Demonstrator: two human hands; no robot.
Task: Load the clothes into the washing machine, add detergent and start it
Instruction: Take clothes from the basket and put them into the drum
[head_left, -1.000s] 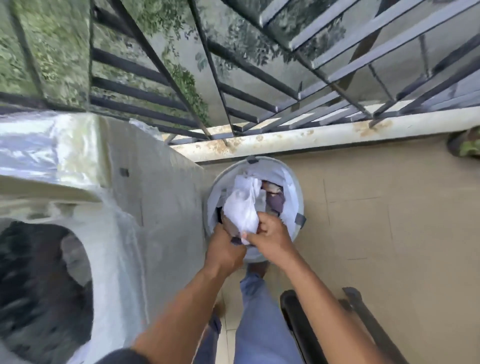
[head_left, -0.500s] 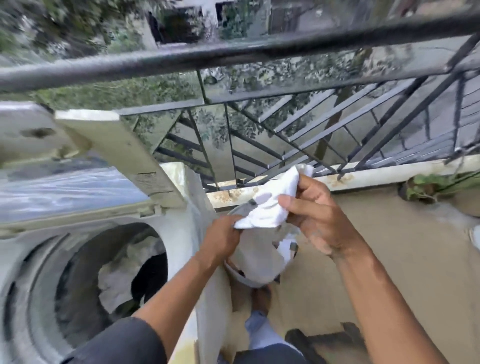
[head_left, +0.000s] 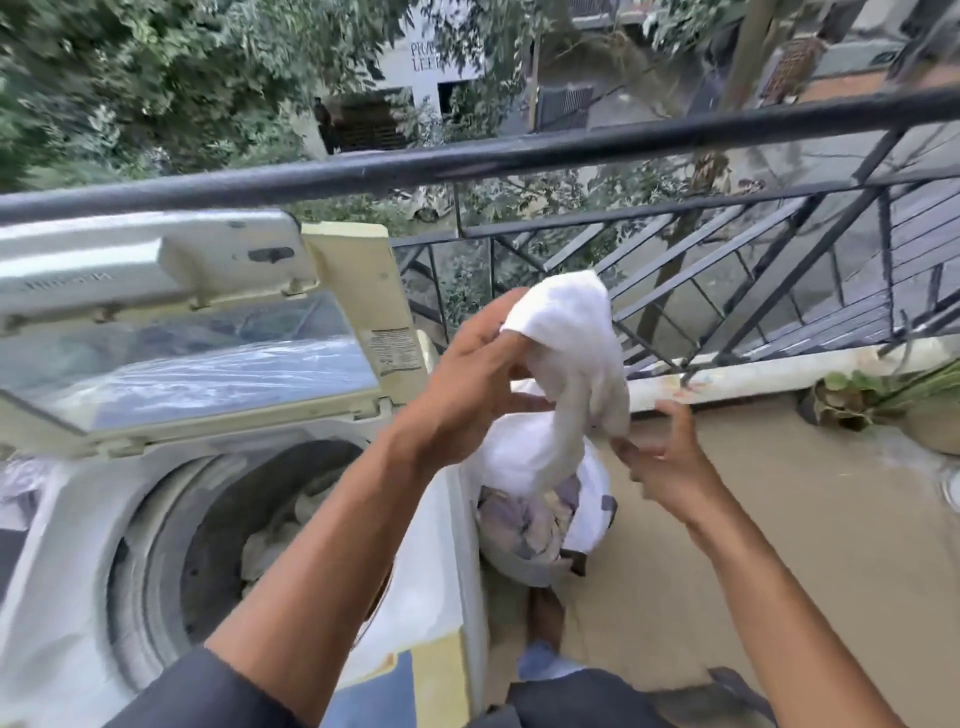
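Observation:
My left hand (head_left: 470, 374) holds up a white garment (head_left: 569, 358) by its top, above the laundry bucket (head_left: 592, 525) that stands on the floor beside the washing machine (head_left: 67, 545). The cloth hangs down towards the bucket, where more clothes lie. My right hand (head_left: 662, 457) is just below and to the right of the cloth, fingers loosely spread, its fingertips at the cloth's lower edge. The machine's lid (head_left: 171, 332) stands open and some light clothes (head_left: 275, 540) lie in the drum.
A black metal railing (head_left: 519, 156) runs across in front of me, with trees and a building beyond. A potted plant (head_left: 883, 405) sits at the right by the balcony ledge. My foot and trouser leg (head_left: 545, 660) are below the bucket on the tan floor.
The white garment has come up out of the bucket. My left hand has taken its top and raised it. My right hand has let go and dropped lower. The view tilted up.

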